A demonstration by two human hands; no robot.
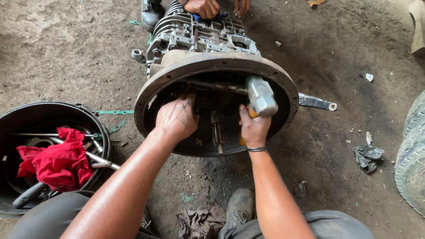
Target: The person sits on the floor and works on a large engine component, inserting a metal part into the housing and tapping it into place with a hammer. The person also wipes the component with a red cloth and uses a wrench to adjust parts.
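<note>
right hand (253,128) is gripping a steel-headed hammer w/ yellow handle (261,95), head raised inside the round rusty bell housing of a grey cast-metal gearbox (212,66) lying on the dirt floor (332,155). left hand (176,118) is pressing inside the housing, fingers curled, prob. steadying a part; can't tell what it's touching. splined input shaft (217,130) is sticking out btwn both hands, crowding the swing. another person's hands (203,6) are resting on the far end. black tub (11,128) w/ red rag (59,161) and tools is sitting left; tyre (414,155) right.

One gearbox (208,53), one hammer (261,95), four hands (177,118).
</note>
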